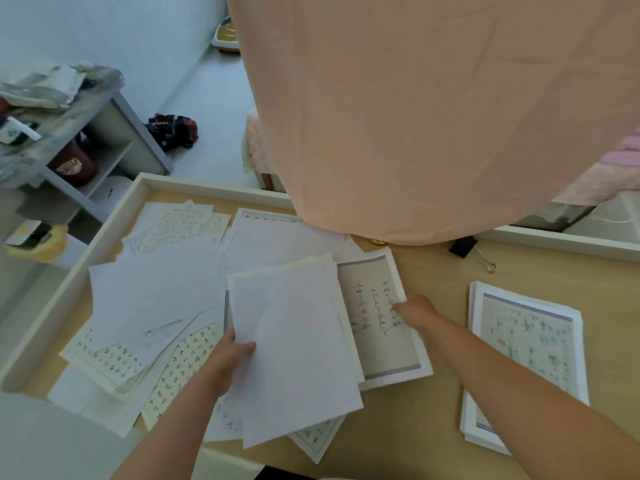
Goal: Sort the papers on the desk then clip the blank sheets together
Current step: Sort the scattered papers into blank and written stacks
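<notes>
1. left hand [230, 358], lower centre: thumb and fingers pinch the blank sheets [294, 341] above scattered papers [156, 289];
2. right hand [415, 311], centre right: at edge of written sheet [377, 327]; grip blurred, cannot tell;
3. binder clip [464, 247] upper right on desk [433, 427]

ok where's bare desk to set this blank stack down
Bare wood: beyond the white pile of written sheets, up to the black binder clip; also the strip left of that pile. Crowded: the left half, under scattered papers.
</notes>
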Motion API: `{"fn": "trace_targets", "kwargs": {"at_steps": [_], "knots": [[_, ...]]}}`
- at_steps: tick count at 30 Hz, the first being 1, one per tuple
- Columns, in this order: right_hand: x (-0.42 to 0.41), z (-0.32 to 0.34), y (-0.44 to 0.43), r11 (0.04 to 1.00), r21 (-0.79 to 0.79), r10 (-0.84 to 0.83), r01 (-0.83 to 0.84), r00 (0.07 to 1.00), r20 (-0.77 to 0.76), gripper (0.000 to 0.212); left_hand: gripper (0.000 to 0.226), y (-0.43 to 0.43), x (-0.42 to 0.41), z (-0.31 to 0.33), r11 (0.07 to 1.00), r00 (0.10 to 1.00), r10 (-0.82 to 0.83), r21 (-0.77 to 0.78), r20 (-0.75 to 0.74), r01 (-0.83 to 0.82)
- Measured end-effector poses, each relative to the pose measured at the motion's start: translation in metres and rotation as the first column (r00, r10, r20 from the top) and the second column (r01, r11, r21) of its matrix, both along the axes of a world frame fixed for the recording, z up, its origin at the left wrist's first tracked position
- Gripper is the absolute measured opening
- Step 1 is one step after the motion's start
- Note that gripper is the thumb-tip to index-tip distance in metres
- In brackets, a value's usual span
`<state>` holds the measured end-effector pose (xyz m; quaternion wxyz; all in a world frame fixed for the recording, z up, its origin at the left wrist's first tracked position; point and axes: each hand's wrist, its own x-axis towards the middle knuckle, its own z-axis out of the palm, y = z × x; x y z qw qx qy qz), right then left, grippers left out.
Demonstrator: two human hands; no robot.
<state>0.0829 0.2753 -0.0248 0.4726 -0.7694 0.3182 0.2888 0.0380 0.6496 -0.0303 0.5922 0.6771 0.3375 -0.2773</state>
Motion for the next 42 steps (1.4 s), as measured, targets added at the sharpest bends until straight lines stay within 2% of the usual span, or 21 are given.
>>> {"fn": "trace_targets", "kwargs": {"at_steps": [3,5,7,9,10,12,14,16,19,21,24,27,30,33,35,39,42], "knots": [[-0.028,-0.010,0.027,0.985,0.124,-0.117,0.123,0.992,-0.053,0.035,0.031,-0.022,0.002,0.002,0.991,0.996,-0.087,0.104,0.023,0.084],[-0.045,-0.010,0.049,0.942,0.220,-0.239,0.253,0.967,-0.088,0.035,0.025,-0.037,0.003,0.005,0.942,0.966,-0.254,0.240,0.048,0.236],[-0.058,-0.016,0.067,0.934,0.241,-0.253,0.263,0.965,-0.069,0.042,0.022,-0.050,0.005,0.006,0.802,0.861,-0.508,0.377,0.024,0.463],[-0.068,-0.021,0.078,0.964,0.177,-0.204,0.199,0.979,0.009,0.038,0.031,-0.059,0.008,0.004,0.622,0.726,-0.687,0.496,-0.025,0.606],[-0.071,-0.024,0.081,0.971,0.127,-0.210,0.204,0.977,0.035,0.033,0.039,-0.061,0.010,0.003,0.539,0.685,-0.726,0.576,-0.051,0.614],[-0.078,-0.028,0.087,0.951,0.064,-0.306,0.302,0.951,0.052,0.026,0.054,-0.059,0.016,0.001,0.438,0.683,-0.727,0.719,-0.070,0.540],[-0.081,-0.030,0.093,0.911,-0.009,-0.411,0.413,0.909,0.067,0.021,0.068,-0.053,0.023,0.002,0.467,0.740,-0.668,0.728,-0.083,0.503],[-0.078,-0.031,0.100,0.864,-0.153,-0.468,0.479,0.877,0.105,0.021,0.079,-0.046,0.028,-0.001,0.518,0.779,-0.618,0.692,-0.103,0.502],[-0.069,-0.035,0.111,0.801,-0.315,-0.506,0.509,0.857,0.099,0.035,0.079,-0.041,0.032,-0.004,0.548,0.790,-0.608,0.677,-0.081,0.492],[-0.063,-0.030,0.123,0.800,-0.268,-0.540,0.536,0.839,0.065,0.048,0.070,-0.038,0.036,-0.004,0.614,0.808,-0.587,0.625,-0.045,0.482],[-0.063,-0.014,0.134,0.806,-0.127,-0.576,0.579,0.815,0.061,0.066,0.057,-0.028,0.044,0.000,0.758,0.854,-0.520,0.453,-0.015,0.469],[-0.060,-0.012,0.134,0.832,-0.079,-0.543,0.549,0.835,0.088,0.080,0.042,-0.017,0.045,0.000,0.769,0.846,-0.533,0.421,0.005,0.481],[-0.055,-0.017,0.134,0.806,-0.035,-0.590,0.591,0.806,0.048,0.062,0.032,-0.012,0.042,0.001,0.844,0.895,-0.443,0.359,0.049,0.398],[-0.054,-0.018,0.126,0.846,-0.052,-0.528,0.531,0.847,0.053,0.030,0.016,-0.005,0.035,0.001,0.905,0.927,-0.371,0.243,0.053,0.349],[-0.055,-0.017,0.115,0.865,-0.076,-0.490,0.497,0.867,0.094,0.018,0.018,0.001,0.028,0.002,0.917,0.932,-0.358,0.208,0.051,0.341],[-0.056,-0.019,0.086,0.843,-0.163,-0.494,0.513,0.857,0.146,0.020,0.025,0.003,0.016,0.004,0.935,0.948,-0.317,0.175,0.029,0.308],[-0.060,-0.017,0.063,0.814,-0.184,-0.523,0.551,0.833,0.178,0.027,0.022,-0.004,0.012,0.001,0.924,0.956,-0.286,0.281,0.058,0.259]]}}
